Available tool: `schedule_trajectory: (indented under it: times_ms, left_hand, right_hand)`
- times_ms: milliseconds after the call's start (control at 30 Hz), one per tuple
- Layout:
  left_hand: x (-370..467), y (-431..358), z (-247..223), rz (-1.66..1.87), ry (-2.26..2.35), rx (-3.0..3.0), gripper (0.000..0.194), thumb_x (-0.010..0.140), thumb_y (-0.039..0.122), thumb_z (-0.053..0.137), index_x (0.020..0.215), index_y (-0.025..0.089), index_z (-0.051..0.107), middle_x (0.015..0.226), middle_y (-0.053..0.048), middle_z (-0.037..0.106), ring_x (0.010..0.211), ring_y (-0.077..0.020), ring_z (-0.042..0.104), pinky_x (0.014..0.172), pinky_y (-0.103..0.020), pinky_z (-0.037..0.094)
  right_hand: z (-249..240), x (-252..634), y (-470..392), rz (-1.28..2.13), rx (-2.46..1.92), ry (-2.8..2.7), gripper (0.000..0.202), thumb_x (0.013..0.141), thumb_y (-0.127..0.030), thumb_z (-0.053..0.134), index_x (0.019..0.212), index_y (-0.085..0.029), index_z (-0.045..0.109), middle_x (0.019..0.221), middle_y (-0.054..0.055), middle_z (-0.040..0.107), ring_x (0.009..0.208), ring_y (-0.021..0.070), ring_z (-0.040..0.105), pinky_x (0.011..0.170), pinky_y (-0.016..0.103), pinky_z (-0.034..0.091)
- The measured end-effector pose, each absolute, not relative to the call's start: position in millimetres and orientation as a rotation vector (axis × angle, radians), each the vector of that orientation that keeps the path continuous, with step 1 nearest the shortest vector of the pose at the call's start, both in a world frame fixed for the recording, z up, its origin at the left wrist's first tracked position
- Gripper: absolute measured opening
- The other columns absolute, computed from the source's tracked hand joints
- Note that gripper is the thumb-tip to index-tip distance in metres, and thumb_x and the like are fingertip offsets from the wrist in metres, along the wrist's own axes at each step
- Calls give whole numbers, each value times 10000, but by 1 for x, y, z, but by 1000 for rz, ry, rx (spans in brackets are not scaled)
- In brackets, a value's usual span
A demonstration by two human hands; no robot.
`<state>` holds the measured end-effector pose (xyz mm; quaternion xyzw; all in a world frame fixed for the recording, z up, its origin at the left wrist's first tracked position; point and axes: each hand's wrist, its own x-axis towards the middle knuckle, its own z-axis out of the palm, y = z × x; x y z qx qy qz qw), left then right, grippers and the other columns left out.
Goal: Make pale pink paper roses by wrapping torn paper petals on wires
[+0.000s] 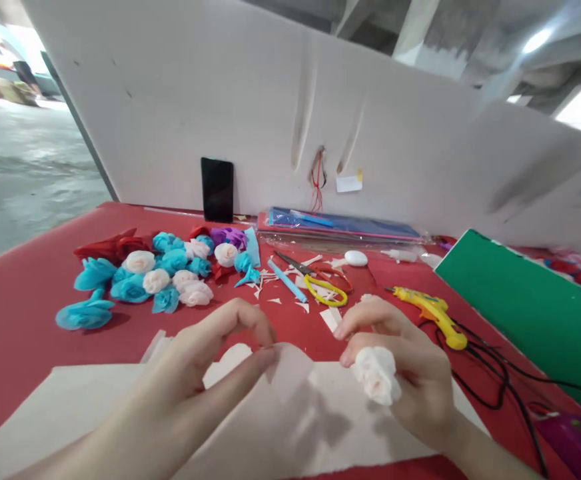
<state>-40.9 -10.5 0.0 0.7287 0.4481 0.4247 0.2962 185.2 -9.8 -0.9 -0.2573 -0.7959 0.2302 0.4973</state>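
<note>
My left hand (205, 387) pinches the edge of a pale, rounded paper petal (290, 363) between thumb and forefinger. My right hand (410, 373) has curled fingers around a white paper rose (376, 375), which faces the camera. Beneath both hands lies a large off-white sheet (95, 400) on the red table (15, 313). Blue, white, red and purple paper flowers (173, 261) are heaped beyond my left hand. Yellow-handled scissors (325, 291) and a light blue pen (287, 280) rest among paper scraps ahead of the hands.
A yellow glue gun (433, 313) with black cords (500, 380) lies right of my right hand, beside a green board (515, 313). Against the grey partition (170, 100) stands a black phone (217, 190). Plastic-wrapped sheets (340, 227) lie along the table's back.
</note>
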Motion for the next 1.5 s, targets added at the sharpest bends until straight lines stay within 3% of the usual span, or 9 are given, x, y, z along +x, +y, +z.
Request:
schedule_trajectory:
  times_ms: [100,200,300,467,733,933,1067,1300,1500]
  left_hand:
    - [-27,-3,11,1251,1091,1919,109,833,281,538,733,261,577,641,45,620,549,-127,616,400,-150,461]
    - [-18,0,19,1432,1074,1936,74,797,202,598,772,270,583,703,69,639,641,-100,638,532,-116,517]
    - [-11,-1,23,1455,1022,1959,99,805,178,602,801,273,578,731,80,642,704,-90,650,617,-110,534]
    - [-9,-2,25,1455,1028,2028,78,824,202,590,826,279,580,736,72,642,636,-106,629,542,-165,516]
    - [-14,3,23,1531,1068,2241,95,810,217,622,844,299,589,763,72,660,752,-163,605,751,-287,496]
    - [-6,-3,23,1470,925,1842,140,758,176,646,825,295,617,768,90,691,744,-110,658,685,-167,539]
    - [-2,-5,21,1361,873,1718,179,744,182,645,888,274,696,871,31,730,848,-147,682,744,-188,558]
    - [0,-4,24,1341,832,1813,251,778,178,619,734,357,790,759,13,667,725,-142,607,745,-220,555]
    - [0,-8,24,1274,831,1659,241,764,203,622,636,338,774,724,15,659,721,-133,610,628,-148,541]
  right_hand:
    - [-2,185,-11,168,-608,-1977,170,923,-135,532,960,-210,680,1016,59,624,903,158,598,813,266,521]
    - [-8,182,-10,89,-599,-1975,178,921,-126,524,959,-206,678,1111,67,585,967,162,570,854,263,511]
    - [-9,176,-11,205,-618,-1899,175,951,-186,516,928,-203,689,1110,63,590,891,138,580,831,247,515]
    - [-5,169,-19,488,-652,-1797,202,962,-293,524,917,-254,717,977,48,637,807,143,620,758,250,535]
    - [-6,164,-26,714,-685,-1705,248,967,-367,493,985,-325,737,1140,43,663,977,196,649,873,306,548]
    - [-3,164,-29,491,-750,-1747,264,974,-258,502,1124,-333,705,1012,38,714,873,177,648,780,272,536]
    - [-7,169,-31,413,-759,-1742,293,979,-234,486,1172,-336,682,1023,38,689,912,180,632,788,279,525]
    - [-6,166,-28,295,-763,-1732,279,971,-259,503,1166,-332,689,953,48,696,847,191,645,749,301,537]
    - [-4,163,-25,231,-759,-1744,232,963,-254,528,1078,-285,726,921,53,706,837,172,654,761,273,538]
